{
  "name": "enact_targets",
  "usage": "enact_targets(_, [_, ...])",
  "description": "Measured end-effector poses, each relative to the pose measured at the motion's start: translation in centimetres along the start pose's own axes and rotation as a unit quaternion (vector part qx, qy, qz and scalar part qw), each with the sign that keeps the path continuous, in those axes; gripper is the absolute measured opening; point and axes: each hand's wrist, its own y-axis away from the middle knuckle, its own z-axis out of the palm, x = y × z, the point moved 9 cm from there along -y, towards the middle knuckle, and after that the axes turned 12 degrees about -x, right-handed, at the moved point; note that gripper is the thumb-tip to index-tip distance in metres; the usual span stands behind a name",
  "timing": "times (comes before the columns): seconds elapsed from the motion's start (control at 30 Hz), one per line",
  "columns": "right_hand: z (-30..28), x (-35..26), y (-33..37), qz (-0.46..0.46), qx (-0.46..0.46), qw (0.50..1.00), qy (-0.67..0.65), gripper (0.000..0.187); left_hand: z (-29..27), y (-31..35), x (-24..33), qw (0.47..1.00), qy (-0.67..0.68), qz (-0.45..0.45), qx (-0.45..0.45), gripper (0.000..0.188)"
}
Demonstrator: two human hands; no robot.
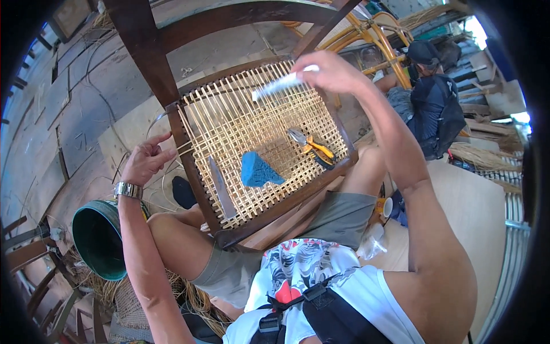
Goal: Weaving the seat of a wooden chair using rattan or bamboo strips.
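Observation:
A dark wooden chair frame (182, 133) lies across my lap, its seat woven in open squares of pale cane (240, 129). My left hand (148, 160) is closed beside the frame's left rail, fingertips pinching what looks like a cane strand (184, 150). Over the far right of the weave, my right hand (332, 71) grips a white stick-like tool (281, 86), blurred by motion. Resting on the weave are a flat metal blade (221, 188), a blue foam-like block (259, 170) and diagonal cutters (314, 150) with yellow and black handles.
A dark green bucket (98, 241) lies tipped at my left, near loose cane strips (197, 304). Another person (429, 103) sits at the far right beside a rattan chair (381, 43). A pale board (464, 223) and a cup (388, 207) are to my right.

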Motion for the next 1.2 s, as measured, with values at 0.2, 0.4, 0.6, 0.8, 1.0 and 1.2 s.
enact_targets(0.2, [-1.2,0.9,1.2,0.033,0.020,0.999,0.007,0.023,-0.1,0.0,-0.2,1.000,0.015,0.001,0.001,0.061])
enact_targets(0.4, [-2.3,1.6,2.3,0.043,0.035,0.996,0.070,0.022,-0.2,0.2,-0.4,1.000,0.012,-0.009,-0.007,0.061])
enact_targets(0.6, [-1.2,3.4,2.2,0.045,-0.046,0.996,0.053,0.022,0.2,-0.1,-0.1,1.000,0.015,-0.010,-0.017,0.060])
enact_targets(0.8, [-2.8,4.8,3.0,0.087,0.050,0.995,0.009,0.022,0.0,0.6,-0.1,0.999,0.017,-0.022,-0.019,0.060])
enact_targets(1.0, [-2.6,6.5,3.5,0.083,-0.005,0.995,0.060,0.018,0.4,0.3,0.1,0.999,0.030,-0.020,-0.029,0.060])
enact_targets(1.2, [-3.4,8.4,4.5,0.119,0.070,0.990,0.004,0.018,0.4,0.3,0.0,0.999,0.040,-0.006,-0.027,0.062])
